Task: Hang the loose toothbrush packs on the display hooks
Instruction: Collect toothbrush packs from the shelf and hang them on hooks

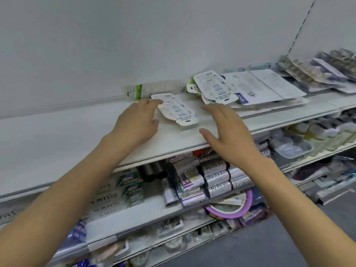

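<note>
At frame centre, the flat toothbrush pack (175, 109) looks light and stiff; both hands, the left hand (137, 120) and the right hand (227, 132), are spread and hold nothing, so pinching its card edge seems best.

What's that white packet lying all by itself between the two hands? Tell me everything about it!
The single toothbrush pack is a flat white card with wavy-cut edges, pale blue printing down its middle and a dark mark near its closer end. It lies flat and slanted on the white shelf. The left hand touches its far end with its fingertips; the right hand is close beside it, not touching.
</note>
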